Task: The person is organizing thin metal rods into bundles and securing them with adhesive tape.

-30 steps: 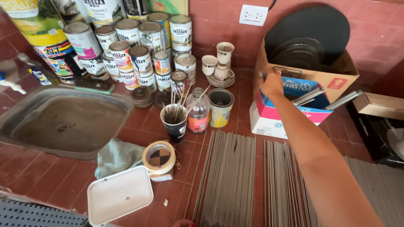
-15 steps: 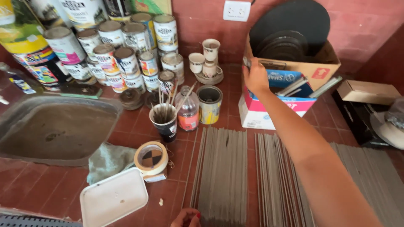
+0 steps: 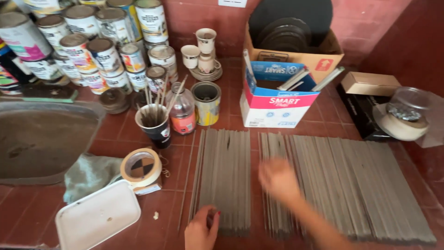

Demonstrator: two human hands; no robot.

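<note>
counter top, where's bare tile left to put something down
Bare tile lies between the tape roll and the left strip stack, and right of the white tray. Crowded: paint cans at back left and the boxes behind the stacks.

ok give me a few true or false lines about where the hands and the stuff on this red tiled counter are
1. The left hand rests on the near end of the left bundle of thin grey sticks. True.
2. The right hand is inside the cardboard box. False: it is blurred, over the right spread of grey sticks.
3. The roll of beige tape lies beside the white plastic lid. True.
4. The black cup of brushes stands in the metal sink. False: it stands on the tiles, beside a small bottle.
</note>
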